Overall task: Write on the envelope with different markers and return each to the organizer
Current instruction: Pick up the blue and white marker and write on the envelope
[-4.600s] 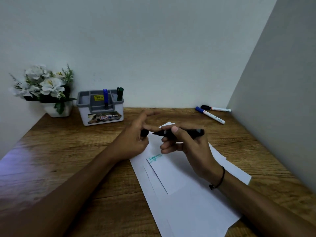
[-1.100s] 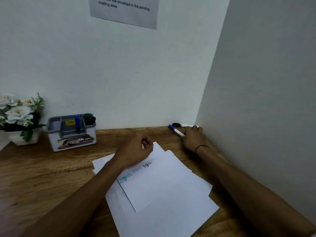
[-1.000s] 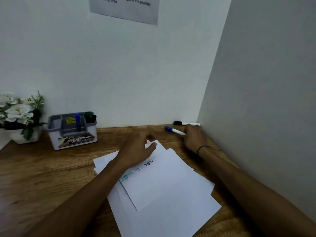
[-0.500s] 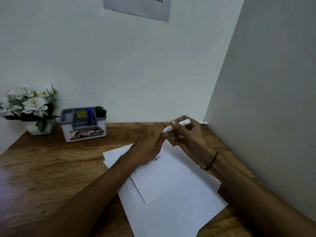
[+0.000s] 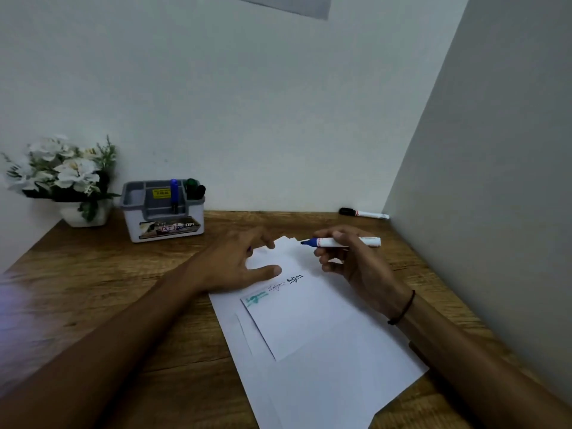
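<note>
Desk [image 5: 93, 292]: wooden, set in a corner between two walls; carries everything listed below.

Loose white sheets [image 5: 325, 382]: stacked under the envelope, fanned out toward the near edge.

Envelope [image 5: 297, 314]: white, lying on the sheets at desk centre. Three short written words run along its upper edge, one green at the left, two dark to its right. The words are too small to read.

Organizer [image 5: 161, 224]: grey-and-white, at the back left of the desk, beside a pot of white flowers [image 5: 62, 174]. Holds a blue marker and two dark-capped ones upright.

Left hand [image 5: 235, 264]: open, fingers spread, resting on the sheets at the envelope's upper left corner. Whether it holds the removed cap cannot be told.

Right hand [image 5: 349, 258]: closed around the blue marker [image 5: 340, 242], held level just above the envelope's far end, uncapped tip pointing left.

Spare marker [image 5: 363, 213]: black-capped, lying at the back right corner, well apart from the hands.

Step in hand, by judgement: blue marker readied, writing not yet begun. Next move calls for tilting the tip down to the clear stretch right of the last word, with the left hand pinning the envelope.

Cut off: a paper notice on the back wall, only its lower edge in view.
</note>
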